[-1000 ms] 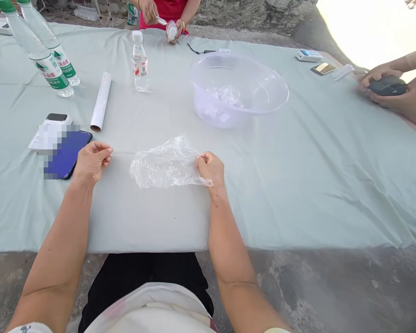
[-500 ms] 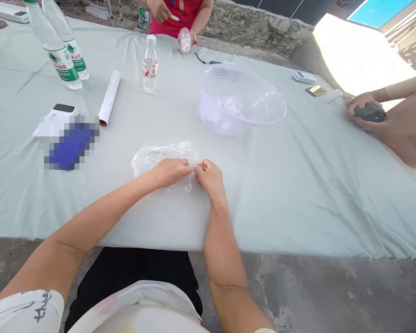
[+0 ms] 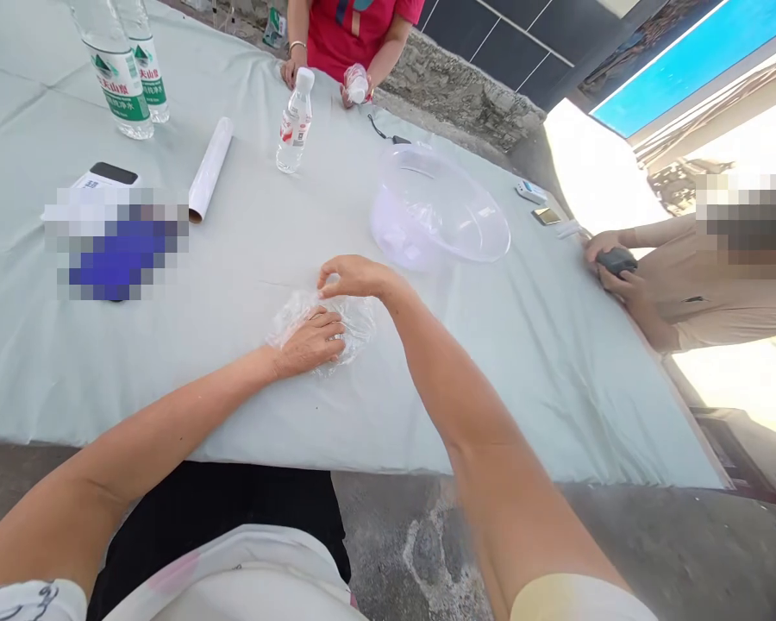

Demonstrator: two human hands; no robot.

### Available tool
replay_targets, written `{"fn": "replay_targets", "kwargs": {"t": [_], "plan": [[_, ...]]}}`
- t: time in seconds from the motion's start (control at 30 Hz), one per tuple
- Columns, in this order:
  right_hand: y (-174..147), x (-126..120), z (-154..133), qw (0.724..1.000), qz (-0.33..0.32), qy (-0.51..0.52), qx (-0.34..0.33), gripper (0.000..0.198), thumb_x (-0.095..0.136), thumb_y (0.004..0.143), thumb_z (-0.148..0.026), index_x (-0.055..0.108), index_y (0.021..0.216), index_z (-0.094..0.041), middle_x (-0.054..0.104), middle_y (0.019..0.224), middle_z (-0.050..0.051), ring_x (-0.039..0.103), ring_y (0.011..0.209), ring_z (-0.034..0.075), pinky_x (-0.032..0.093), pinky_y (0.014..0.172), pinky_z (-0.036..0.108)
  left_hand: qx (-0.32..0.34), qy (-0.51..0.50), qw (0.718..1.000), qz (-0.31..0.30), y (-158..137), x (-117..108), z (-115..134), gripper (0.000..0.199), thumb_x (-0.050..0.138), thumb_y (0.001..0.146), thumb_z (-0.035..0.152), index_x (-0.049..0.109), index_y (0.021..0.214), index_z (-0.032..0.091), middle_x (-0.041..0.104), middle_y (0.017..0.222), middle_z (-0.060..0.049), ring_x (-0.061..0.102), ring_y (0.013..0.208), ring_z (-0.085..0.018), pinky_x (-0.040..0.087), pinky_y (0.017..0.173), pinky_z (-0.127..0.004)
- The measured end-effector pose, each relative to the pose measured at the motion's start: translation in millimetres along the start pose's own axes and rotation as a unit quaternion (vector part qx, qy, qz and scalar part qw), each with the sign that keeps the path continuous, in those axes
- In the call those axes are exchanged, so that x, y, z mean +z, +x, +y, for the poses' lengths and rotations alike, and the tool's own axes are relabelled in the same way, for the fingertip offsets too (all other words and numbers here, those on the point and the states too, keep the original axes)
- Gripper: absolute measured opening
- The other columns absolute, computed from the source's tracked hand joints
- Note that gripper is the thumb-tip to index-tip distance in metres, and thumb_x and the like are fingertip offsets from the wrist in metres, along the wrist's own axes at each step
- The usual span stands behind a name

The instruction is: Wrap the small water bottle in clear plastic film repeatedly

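Note:
A crumpled sheet of clear plastic film (image 3: 359, 323) lies on the cloth-covered table in front of me. My left hand (image 3: 311, 338) rests on it, fingers curled into the film. Just beyond, my right hand (image 3: 353, 278) arches over the film's far side with thumb and forefinger pinched at its edge. How much film is between those fingertips is hard to make out. A translucent plastic basin (image 3: 485, 246) stands to the right past my hands, with some clear crumpled plastic inside.
Beyond my hands are a roll of film (image 3: 210, 171), a small water bottle (image 3: 293, 125) and two larger bottles (image 3: 126, 90). A white device (image 3: 107, 177) lies at left beside a blurred blue item (image 3: 120, 259). Across, one person holds a bottle (image 3: 357, 84); another, at right, holds a dark object (image 3: 616, 261).
My right hand has moved left and farther out, over the film's far side. My left hand has lowered slightly, and the film is bunched smaller. The view has turned to the right.

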State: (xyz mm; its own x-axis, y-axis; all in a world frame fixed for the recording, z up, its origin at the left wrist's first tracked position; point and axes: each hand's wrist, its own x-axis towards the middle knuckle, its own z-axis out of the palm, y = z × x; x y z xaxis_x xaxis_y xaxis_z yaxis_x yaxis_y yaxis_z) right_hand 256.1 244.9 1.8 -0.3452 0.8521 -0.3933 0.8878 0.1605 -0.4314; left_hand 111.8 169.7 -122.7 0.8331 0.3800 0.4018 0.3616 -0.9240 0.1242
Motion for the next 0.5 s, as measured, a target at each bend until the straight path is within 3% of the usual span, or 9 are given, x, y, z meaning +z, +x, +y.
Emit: {"fn": "replay_targets", "kwargs": {"t": [0.03,0.1,0.23,0.3,0.4,0.5], "plan": [[7,-7,-3,0.998,-0.053,0.017,-0.007,0.009,0.076,0.078,-0.021,0.068,0.081,-0.020,0.071,0.096,0.004,0.065,0.091,0.020,0.048,0.082,0.031,-0.005,-0.004,1.000,-0.005,-1,1,0,0.007,0.062,0.092,0.020,0.067,0.096,0.020,0.069,0.119,-0.010,0.054,0.126,-0.027,0.041,0.104,-0.047],[19,-21,-9,0.994,-0.092,0.062,-0.020,0.007,0.068,0.083,-0.014,0.063,0.081,-0.020,0.070,0.085,0.001,0.062,0.073,0.013,0.046,0.070,0.027,-0.017,-0.008,1.000,-0.008,-4,1,2,0.014,0.063,0.092,0.024,0.067,0.105,0.022,0.065,0.129,-0.012,0.050,0.134,-0.029,0.039,0.109,-0.052],[47,-43,-23,0.996,-0.053,0.054,-0.050,0.009,0.062,0.086,-0.012,0.058,0.086,-0.020,0.070,0.077,-0.002,0.048,0.054,0.007,0.040,0.061,0.024,-0.096,-0.026,0.995,0.010,-9,0,9,0.041,0.072,0.087,0.032,0.063,0.126,0.024,0.050,0.152,-0.017,0.031,0.152,-0.032,0.022,0.122,-0.060],[64,-48,-33,0.996,-0.062,0.008,-0.069,0.007,0.062,0.086,-0.014,0.059,0.085,-0.021,0.069,0.074,-0.003,0.044,0.054,0.008,0.038,0.061,0.025,-0.145,-0.035,0.989,0.010,-10,-2,12,0.063,0.078,0.082,0.037,0.054,0.140,0.026,0.037,0.162,-0.018,0.021,0.156,-0.033,0.013,0.123,-0.063],[91,-51,-48,0.988,-0.088,-0.085,-0.094,0.006,0.065,0.084,-0.015,0.064,0.082,-0.020,0.068,0.070,-0.002,0.050,0.065,0.011,0.037,0.065,0.025,-0.232,-0.051,0.971,-0.010,-8,-9,14,0.094,0.085,0.072,0.050,0.041,0.153,0.028,0.018,0.169,-0.020,0.007,0.157,-0.039,0.003,0.119,-0.073],[116,-52,-60,0.974,-0.079,-0.175,-0.120,0.007,0.064,0.084,-0.015,0.068,0.084,-0.020,0.065,0.067,-0.001,0.054,0.070,0.012,0.035,0.066,0.025,-0.321,-0.072,0.944,-0.036,-6,-19,15,0.114,0.086,0.062,0.063,0.035,0.157,0.028,0.009,0.170,-0.020,-0.003,0.155,-0.047,-0.003,0.114,-0.079]]}}
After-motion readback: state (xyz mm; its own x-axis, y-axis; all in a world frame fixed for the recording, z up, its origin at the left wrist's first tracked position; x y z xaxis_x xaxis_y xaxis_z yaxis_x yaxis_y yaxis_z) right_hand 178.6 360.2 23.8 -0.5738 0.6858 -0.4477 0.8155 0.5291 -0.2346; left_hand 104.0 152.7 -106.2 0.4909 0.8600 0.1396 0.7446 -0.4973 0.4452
